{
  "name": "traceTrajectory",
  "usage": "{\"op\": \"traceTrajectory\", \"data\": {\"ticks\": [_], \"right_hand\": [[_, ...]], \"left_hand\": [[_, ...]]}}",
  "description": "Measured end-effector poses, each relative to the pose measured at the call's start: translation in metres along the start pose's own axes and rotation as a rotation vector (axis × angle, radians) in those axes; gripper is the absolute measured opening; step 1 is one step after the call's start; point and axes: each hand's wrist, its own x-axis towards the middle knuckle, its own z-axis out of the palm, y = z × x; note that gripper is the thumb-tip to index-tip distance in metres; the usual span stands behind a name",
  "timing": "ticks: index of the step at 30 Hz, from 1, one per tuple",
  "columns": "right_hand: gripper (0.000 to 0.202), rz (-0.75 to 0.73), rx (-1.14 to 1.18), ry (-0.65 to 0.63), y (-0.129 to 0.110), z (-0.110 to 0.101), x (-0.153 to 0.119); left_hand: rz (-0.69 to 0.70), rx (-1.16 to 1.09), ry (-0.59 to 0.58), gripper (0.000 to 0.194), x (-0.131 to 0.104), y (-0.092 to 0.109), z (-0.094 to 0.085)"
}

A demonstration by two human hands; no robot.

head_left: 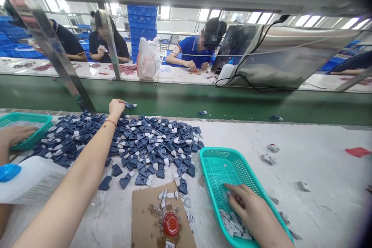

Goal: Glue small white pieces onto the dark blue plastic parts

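My left hand reaches past a heap of dark blue pieces with white tabs to the edge of the green belt, its fingertips closed on one blue piece. Inside the long green basket is my right hand, index finger stretched out and the others bent, above small grey-white strips. Whether a strip lies under its fingers is hidden. Between my arms, a wet cardboard sheet carries a round red object and a few pale strips.
A person's hand is in another green basket at left, near a white bottle with a blue cap. Blue pieces lie on the green belt. Scraps and a red item are at right. People sit across the belt.
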Motion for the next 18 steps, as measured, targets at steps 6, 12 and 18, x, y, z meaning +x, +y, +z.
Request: {"op": "traceTrajectory", "data": {"ticks": [6,12,18], "right_hand": [[0.026,0.029,0.157,-0.033,-0.003,-0.004,0.007],[0.018,-0.005,0.088,-0.061,-0.005,-0.003,-0.001],[0.015,-0.053,-0.161,-0.067,-0.008,-0.004,-0.014]], "left_hand": [[0.013,0.174,-0.027,0.036,0.025,-0.004,-0.002],[0.213,0.257,-0.182,0.032,0.028,0.010,0.001],[0.192,0.127,-0.149,0.024,0.005,0.013,-0.005]]}}
